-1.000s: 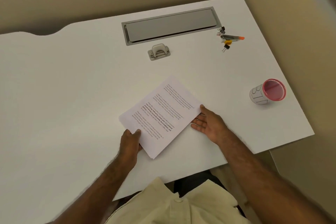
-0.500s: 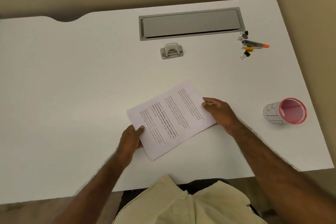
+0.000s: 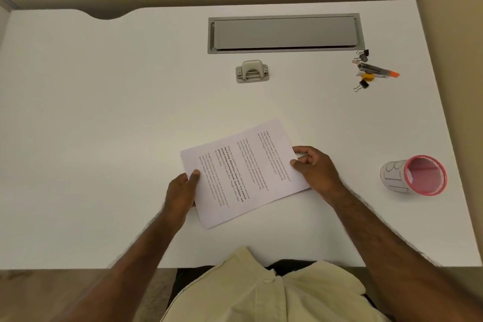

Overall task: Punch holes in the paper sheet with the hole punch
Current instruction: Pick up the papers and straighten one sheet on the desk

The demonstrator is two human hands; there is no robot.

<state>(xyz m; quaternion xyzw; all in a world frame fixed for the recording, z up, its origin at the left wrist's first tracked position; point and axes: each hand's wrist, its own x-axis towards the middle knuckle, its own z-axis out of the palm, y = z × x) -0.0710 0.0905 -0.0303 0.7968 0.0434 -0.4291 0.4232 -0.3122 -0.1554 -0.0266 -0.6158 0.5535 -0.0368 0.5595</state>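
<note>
A printed paper sheet (image 3: 243,172) lies slanted near the front of the white desk (image 3: 104,125). My left hand (image 3: 181,191) pinches its left edge, thumb on top. At the sheet's right edge my right hand (image 3: 315,168) grips it with curled fingers and the thumb on the page. The grey hole punch (image 3: 252,71) stands untouched farther back, just in front of a grey cable flap, well away from both hands.
A grey cable flap (image 3: 285,33) is set into the desk at the back. A stapler with an orange tip and a few binder clips (image 3: 371,70) lie at the back right. A pink mesh cup (image 3: 415,175) lies on its side at the right. Beige partition walls enclose the desk.
My right hand went from lying flat beside the sheet's near-right corner to gripping its right edge. The sheet has turned slightly. The camera view shifted, so everything sits further right.
</note>
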